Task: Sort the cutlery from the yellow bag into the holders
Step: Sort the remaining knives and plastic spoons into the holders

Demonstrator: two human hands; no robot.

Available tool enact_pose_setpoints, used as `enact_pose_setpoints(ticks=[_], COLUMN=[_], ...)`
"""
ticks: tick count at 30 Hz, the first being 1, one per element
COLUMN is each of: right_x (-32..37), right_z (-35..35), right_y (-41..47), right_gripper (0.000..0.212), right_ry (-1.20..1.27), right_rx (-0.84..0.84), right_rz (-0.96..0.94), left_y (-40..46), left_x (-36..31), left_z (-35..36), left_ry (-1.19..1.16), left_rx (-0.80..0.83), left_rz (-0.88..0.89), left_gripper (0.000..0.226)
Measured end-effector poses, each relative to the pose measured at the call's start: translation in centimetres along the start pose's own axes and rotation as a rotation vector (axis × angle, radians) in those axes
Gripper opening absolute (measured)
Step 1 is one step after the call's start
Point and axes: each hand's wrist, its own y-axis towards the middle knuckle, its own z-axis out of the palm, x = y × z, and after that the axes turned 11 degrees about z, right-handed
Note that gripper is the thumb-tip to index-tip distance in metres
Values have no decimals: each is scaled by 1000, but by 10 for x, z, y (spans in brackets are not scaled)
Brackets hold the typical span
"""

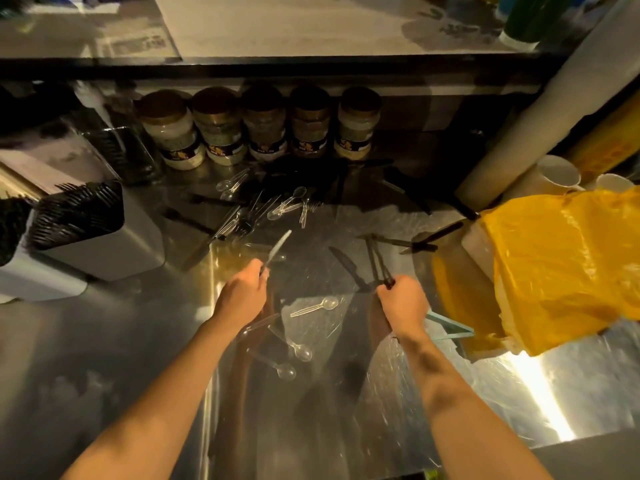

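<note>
At the far left of the steel counter stands a pale holder packed with black forks, their tines up, and a second holder with more black pieces is cut off by the edge of view. Behind them lies a dark tray that is hard to make out in the dim light. Along the back, under a dark shelf edge, five lidded spice jars stand in a row, side by side.

In front of the jars the counter is strewn with a loose heap of clear spoons and black knives and forks, tangled together. Nearer, the left hand is curled round the handle of a clear knife, whose blade points up and away. Just below that hand several more clear spoons lie scattered on the metal, one between the two wrists. A single black knife lies flat between the hands.

The right hand grips a small bunch of black cutlery by the handle ends, the pieces fanning away from it. Beyond it a few black knives lie near the yellow bag, which sits crumpled at the right edge of the counter, draped over something pale. Behind the bag stand white mugs and a thick pale roll leaning up toward the corner. A bright streak of light falls across the steel at lower right.
</note>
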Motion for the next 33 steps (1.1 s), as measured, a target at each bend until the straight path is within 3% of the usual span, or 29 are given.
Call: enact_pose_setpoints(ticks=[6,10,13,15,17,20,22,29,33], right_x=[17,22,26,28,28,26,26,34,32], right_z=[10,22,35,39,44,50,52,47,43], right_y=[-26,-60,-63,-65,-69,-74,-76,-79,-76], right_gripper=[12,22,15,14,20,11,5,22,15], right_ry=[236,464,324,183,119,126,146,2,-20], right_rx=[244,476,406,377,384,368,340,336,348], right_rz=[-21,9,-157,-287,-356,-356,-326,-260,-222], left_y=[-24,-39,-49,-54,-59,-64,-63,-51,-54], left_x=[-8,-4,9,17,24,25,23,23,23], left_z=[-1,-7,-14,-16,-15,-8,-5,-3,-2], left_ry=[100,110,50,-2,-54,-65,-59,-39,39], left_rx=[237,294,359,387,389,258,196,295,307], left_rz=[-76,-106,-109,-111,-149,-228,-262,-290,-149], left_gripper=[46,40,71,79,68,28,14,17,15])
